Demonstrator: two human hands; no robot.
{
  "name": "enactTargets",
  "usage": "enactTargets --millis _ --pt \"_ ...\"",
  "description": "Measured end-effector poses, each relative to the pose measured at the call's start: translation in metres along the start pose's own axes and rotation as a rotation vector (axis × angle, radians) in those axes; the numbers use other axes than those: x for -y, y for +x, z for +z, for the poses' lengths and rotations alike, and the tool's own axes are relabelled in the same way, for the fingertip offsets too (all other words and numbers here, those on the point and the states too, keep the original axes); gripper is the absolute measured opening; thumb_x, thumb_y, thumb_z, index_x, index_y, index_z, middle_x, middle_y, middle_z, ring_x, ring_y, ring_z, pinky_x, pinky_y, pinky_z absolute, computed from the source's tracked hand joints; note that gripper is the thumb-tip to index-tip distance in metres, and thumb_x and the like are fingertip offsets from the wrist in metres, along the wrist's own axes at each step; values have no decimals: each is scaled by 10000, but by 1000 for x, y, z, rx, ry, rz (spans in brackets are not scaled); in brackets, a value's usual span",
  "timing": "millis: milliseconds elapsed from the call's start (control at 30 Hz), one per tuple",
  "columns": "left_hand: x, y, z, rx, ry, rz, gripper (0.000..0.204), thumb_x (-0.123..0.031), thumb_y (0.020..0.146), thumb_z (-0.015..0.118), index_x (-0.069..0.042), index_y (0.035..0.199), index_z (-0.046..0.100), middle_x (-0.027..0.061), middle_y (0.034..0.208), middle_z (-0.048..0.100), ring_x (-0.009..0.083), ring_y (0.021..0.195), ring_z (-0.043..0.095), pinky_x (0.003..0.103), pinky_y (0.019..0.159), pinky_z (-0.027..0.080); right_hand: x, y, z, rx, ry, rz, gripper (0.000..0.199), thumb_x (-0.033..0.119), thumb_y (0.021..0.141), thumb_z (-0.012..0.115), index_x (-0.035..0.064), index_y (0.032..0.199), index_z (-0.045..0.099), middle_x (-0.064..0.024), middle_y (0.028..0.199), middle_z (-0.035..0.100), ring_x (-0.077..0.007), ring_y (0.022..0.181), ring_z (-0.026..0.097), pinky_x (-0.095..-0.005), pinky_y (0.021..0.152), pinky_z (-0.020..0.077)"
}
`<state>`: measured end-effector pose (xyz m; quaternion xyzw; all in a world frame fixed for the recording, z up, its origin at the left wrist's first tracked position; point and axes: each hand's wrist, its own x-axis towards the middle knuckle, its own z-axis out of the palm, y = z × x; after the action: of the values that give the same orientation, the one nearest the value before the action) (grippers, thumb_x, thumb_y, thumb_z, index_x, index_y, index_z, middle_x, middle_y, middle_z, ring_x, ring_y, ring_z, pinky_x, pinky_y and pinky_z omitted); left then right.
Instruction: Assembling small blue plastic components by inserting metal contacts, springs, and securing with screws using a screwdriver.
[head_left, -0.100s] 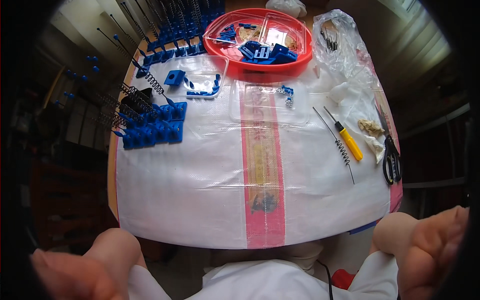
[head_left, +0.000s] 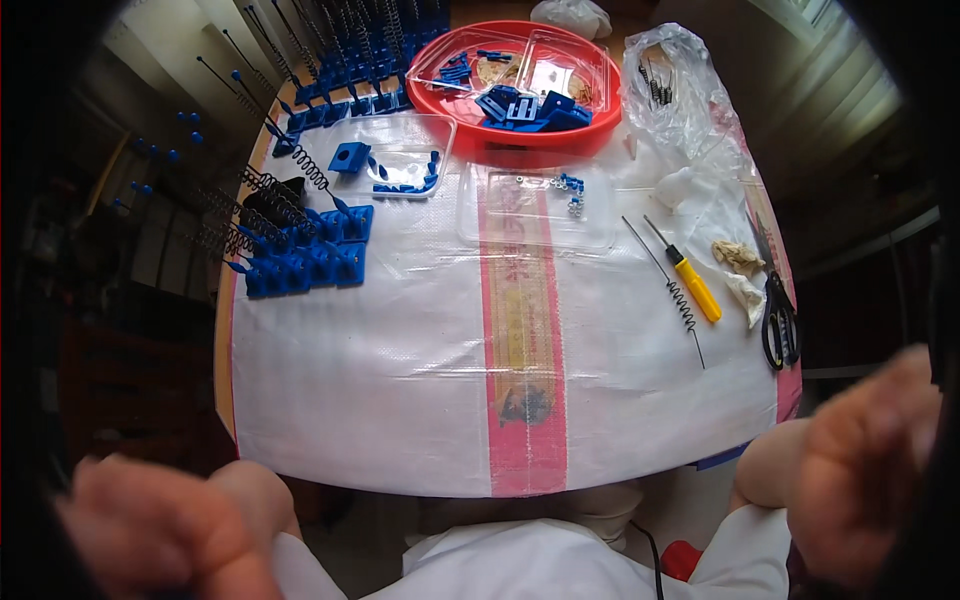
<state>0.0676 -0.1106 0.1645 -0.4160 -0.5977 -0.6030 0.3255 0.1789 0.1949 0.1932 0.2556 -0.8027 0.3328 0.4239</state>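
Off the table's near left corner hovers my left hand (head_left: pixel 165 530), blurred and cut by the dark rim, with its fingers bent. My right hand (head_left: pixel 870 470) is raised at the near right, smeared by motion. Neither touches anything on the table, and their fingertips do not show clearly. Nearest the right hand lie black-handled scissors (head_left: pixel 780 325), a yellow-handled screwdriver (head_left: pixel 697 285) and a black coil spring with straight ends (head_left: pixel 685 305). Toward the left stands a cluster of blue blocks (head_left: pixel 305 268) with black springs rising from them.
A red basin (head_left: pixel 515 140) holds blue parts and clear trays. Two shallow clear containers (head_left: pixel 400 125) (head_left: pixel 470 215) hold small pieces. More spring assemblies (head_left: pixel 350 75) stand at the back left. A clear bag (head_left: pixel 690 115) with springs and a crumpled tan scrap (head_left: pixel 738 257) lie right. White sheeting (head_left: pixel 370 400) covers the table.
Both my hands have risen a little, the right one more clearly. The things on the table have stayed in place.
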Motion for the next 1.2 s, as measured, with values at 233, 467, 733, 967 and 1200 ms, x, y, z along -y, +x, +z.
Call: enactTargets --millis 233,467,733,967,1200 --pt "45 -43 70 668 -348 -953 286 19 860 474 10 1142 429 86 956 505 112 808 498 257 690 447 -67 -55 72 263 323 691 172 52 899 601 -42 1043 611 -91 846 668 -109 718 603 -248 637 474" --pt "94 -73 109 571 -611 -1373 306 -11 891 572 -2 1184 482 78 1031 606 97 908 599 260 777 513 -101 -72 120 309 575 1041 233 132 932 608 -48 1079 624 -77 897 686 -94 762 631 -258 694 520" --pt "117 -97 113 461 -487 -1044 242 12 900 625 3 1128 544 63 1018 641 107 953 624 254 835 515 -105 -93 130 162 479 863 165 24 844 693 -6 1004 664 -57 837 690 -71 713 618 -232 661 513" --pt "121 -110 114 377 -602 -958 176 25 950 537 19 1123 508 106 1125 617 139 1026 625 298 923 540 -100 -102 134 53 446 854 132 1 829 691 -9 955 652 -78 818 693 -95 734 649 -255 651 521" --pt "122 -108 113 383 -697 -1090 128 7 957 536 30 1084 533 126 1109 626 165 1003 638 327 878 574 -102 -110 136 48 685 1015 113 12 868 666 -25 956 606 -47 861 658 -70 791 622 -235 673 521"
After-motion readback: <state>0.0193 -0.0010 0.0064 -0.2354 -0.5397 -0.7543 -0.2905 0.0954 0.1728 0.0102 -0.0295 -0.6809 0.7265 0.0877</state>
